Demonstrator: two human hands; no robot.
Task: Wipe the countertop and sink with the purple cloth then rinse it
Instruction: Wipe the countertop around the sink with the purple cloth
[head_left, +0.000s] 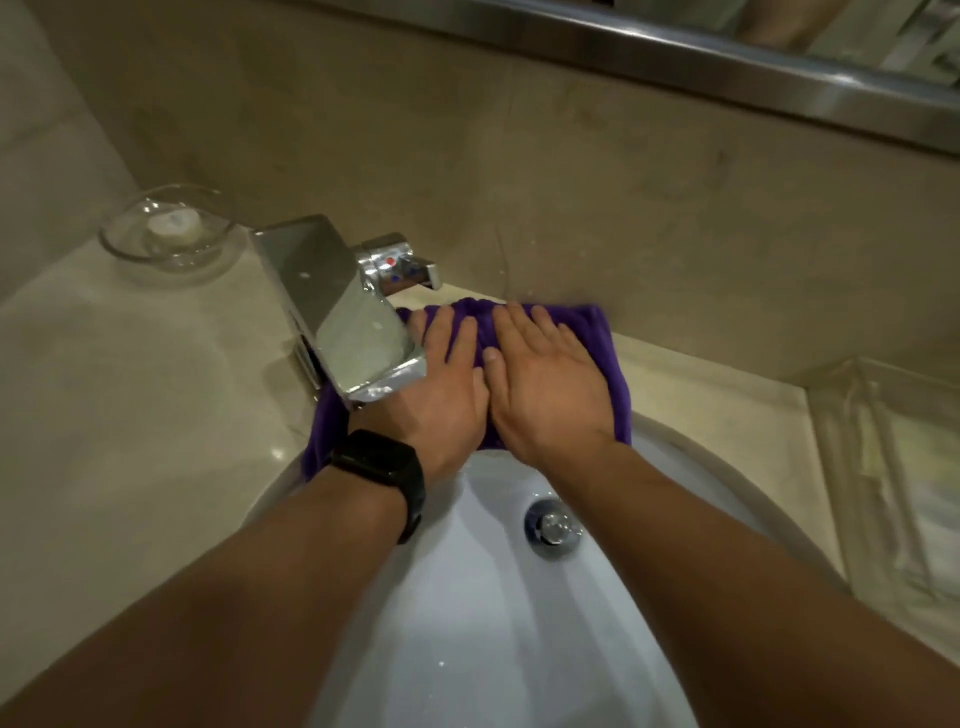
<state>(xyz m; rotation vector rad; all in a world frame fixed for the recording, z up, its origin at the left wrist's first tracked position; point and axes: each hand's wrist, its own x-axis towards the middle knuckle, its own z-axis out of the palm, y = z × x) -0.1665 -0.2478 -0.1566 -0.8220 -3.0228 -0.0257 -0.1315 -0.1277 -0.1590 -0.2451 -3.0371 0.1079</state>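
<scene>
The purple cloth lies spread on the beige countertop behind the white sink, between the basin's back rim and the wall. My left hand, with a black watch on the wrist, presses flat on the cloth's left part, partly under the chrome faucet spout. My right hand lies flat on the cloth's right part, fingers straight and pointing at the wall. Both hands sit side by side, thumbs nearly touching. The cloth's left corner hangs toward the basin under the spout.
A glass bowl with a small white object stands at the back left of the counter. The faucet handle has red and blue marks. The chrome drain is in the basin. A clear glass tray sits at right. A metal rail runs above.
</scene>
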